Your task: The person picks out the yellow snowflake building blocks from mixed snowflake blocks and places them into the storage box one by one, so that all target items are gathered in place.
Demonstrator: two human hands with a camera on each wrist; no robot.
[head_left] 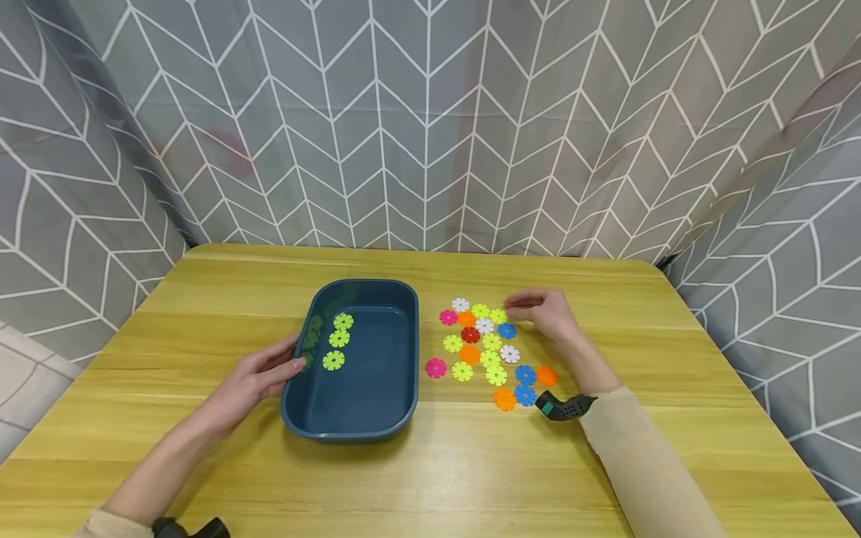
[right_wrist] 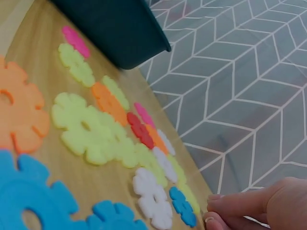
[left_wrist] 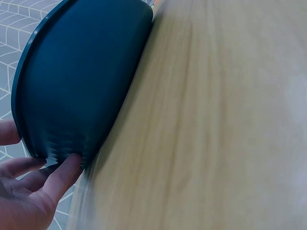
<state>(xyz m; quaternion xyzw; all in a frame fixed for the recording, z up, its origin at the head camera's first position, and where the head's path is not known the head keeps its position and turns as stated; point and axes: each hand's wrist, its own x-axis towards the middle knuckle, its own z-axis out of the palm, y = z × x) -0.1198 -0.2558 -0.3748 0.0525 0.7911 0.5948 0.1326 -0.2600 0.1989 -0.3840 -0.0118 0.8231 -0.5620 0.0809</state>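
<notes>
My left hand grips the left side of a dark blue plastic bin, thumb over the rim and fingers against the outer wall, as the left wrist view shows. Three yellow-green notched discs lie in a line inside the bin. My right hand is at the far right edge of a group of flower-shaped discs on the table, fingers extended. Its fingertips are beside a yellow-green disc; whether they touch it cannot be told. Nothing shows between the fingers and thumb.
Pink, orange, blue, white and red discs lie flat right of the bin, some touching or overlapping. The wooden table meets a grey patterned curtain behind and at both sides.
</notes>
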